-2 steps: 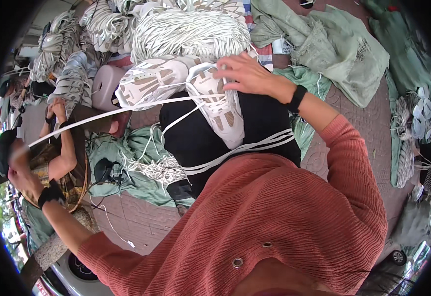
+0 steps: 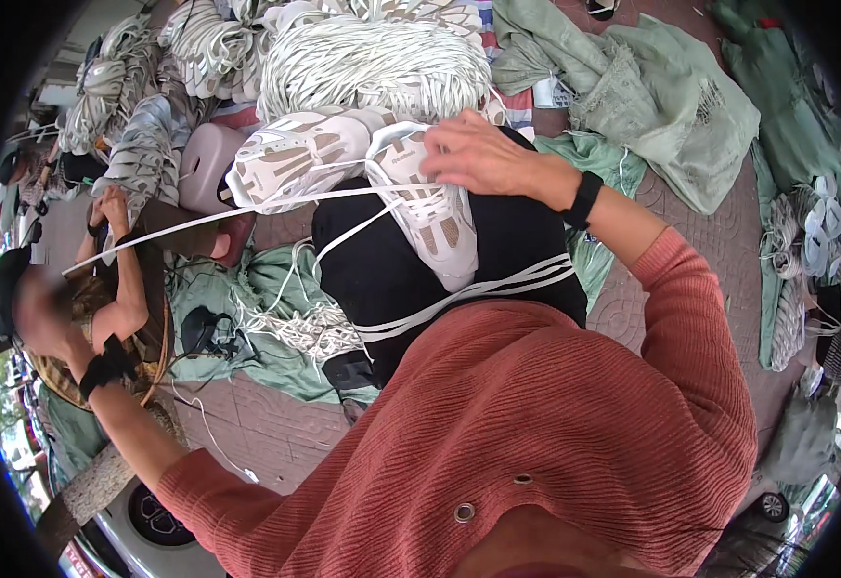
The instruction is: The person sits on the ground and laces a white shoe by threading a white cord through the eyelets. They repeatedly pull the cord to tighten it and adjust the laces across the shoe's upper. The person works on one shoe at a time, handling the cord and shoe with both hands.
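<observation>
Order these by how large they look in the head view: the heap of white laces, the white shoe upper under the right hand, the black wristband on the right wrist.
1. Heap of white laces, clearly largest.
2. White shoe upper under the right hand.
3. Black wristband, smallest.
The fisheye lens bends sizes, but the gaps are wide.

Paved floor (image 2: 276, 429) bears green sacks (image 2: 675, 91), cord bundles (image 2: 372, 63).

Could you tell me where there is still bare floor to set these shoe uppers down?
Bare reddish paving shows to the right, between the crumpled green sacks and the red sleeve. A smaller patch lies lower left, below the tangled white cord. The top is crowded with heaps of white uppers.
</observation>
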A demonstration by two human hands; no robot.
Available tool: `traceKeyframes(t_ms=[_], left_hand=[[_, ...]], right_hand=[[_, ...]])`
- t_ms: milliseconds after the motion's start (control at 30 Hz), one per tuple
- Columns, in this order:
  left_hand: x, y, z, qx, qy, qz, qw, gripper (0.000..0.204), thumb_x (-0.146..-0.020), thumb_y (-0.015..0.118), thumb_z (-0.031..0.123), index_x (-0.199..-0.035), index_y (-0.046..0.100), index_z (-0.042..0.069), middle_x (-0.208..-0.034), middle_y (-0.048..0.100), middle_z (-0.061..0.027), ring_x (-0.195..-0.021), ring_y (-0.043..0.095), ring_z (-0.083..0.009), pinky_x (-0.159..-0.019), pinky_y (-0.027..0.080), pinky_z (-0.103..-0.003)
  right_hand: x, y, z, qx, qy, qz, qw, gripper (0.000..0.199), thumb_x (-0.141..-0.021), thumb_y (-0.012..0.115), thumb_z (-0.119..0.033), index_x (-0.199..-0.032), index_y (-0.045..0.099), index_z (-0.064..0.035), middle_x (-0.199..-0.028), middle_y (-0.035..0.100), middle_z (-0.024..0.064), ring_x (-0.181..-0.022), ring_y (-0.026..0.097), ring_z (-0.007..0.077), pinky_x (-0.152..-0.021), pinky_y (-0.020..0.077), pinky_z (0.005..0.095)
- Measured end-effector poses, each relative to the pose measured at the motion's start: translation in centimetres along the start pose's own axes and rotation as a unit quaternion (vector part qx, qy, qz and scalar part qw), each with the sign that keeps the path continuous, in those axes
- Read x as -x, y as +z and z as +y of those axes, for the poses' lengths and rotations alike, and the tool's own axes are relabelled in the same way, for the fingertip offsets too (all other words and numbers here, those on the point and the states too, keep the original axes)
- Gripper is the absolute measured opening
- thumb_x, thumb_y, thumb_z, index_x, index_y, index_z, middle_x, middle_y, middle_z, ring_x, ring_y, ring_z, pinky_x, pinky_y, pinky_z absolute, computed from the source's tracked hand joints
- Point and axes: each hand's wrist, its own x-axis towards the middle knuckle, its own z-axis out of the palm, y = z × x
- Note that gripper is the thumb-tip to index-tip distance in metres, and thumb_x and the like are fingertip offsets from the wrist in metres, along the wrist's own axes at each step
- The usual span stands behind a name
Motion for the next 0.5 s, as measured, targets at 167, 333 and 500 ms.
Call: traceKeyframes(t_ms=[167,333,500], left_hand=[[-0.1,-0.8,-3.7,0.115,-0.099,-0.097,0.984,0.028,-0.095,0.049,0.015,-0.107,0.054,-0.010,-0.109,0.061,-0.0209,-0.103,0.062,-0.0316,-0.086,0.054,-0.036],[7.8,9.8,4.5,0.303,-0.340,-0.115,0.883,0.038,-0.094,0.043,0.017,-0.112,0.048,-0.016,-0.121,0.053,-0.0291,-0.114,0.055,-0.0417,-0.103,0.045,-0.049],[11.5,14.2,7.8,0.392,-0.379,-0.165,0.822,0.038,-0.094,0.035,0.014,-0.113,0.043,-0.018,-0.117,0.052,-0.0329,-0.115,0.052,-0.0443,-0.112,0.035,-0.055]], right_hand=[[-1.1,2.3,-0.7,0.065,-0.060,-0.052,0.995,0.004,-0.081,0.061,-0.011,-0.079,0.065,-0.0110,-0.091,0.054,0.0027,-0.094,0.055,0.0200,-0.080,0.0325,0.0384],[-1.8,1.8,-0.5,-0.111,0.016,-0.211,0.971,0.007,-0.080,0.065,-0.017,-0.079,0.064,-0.0101,-0.093,0.056,0.0031,-0.093,0.057,0.0215,-0.083,0.0328,0.0396],[-1.7,0.8,0.3,-0.243,0.030,-0.205,0.948,0.009,-0.079,0.068,-0.017,-0.081,0.063,-0.0104,-0.090,0.056,0.0020,-0.084,0.056,0.0237,-0.078,0.0368,0.0389]])
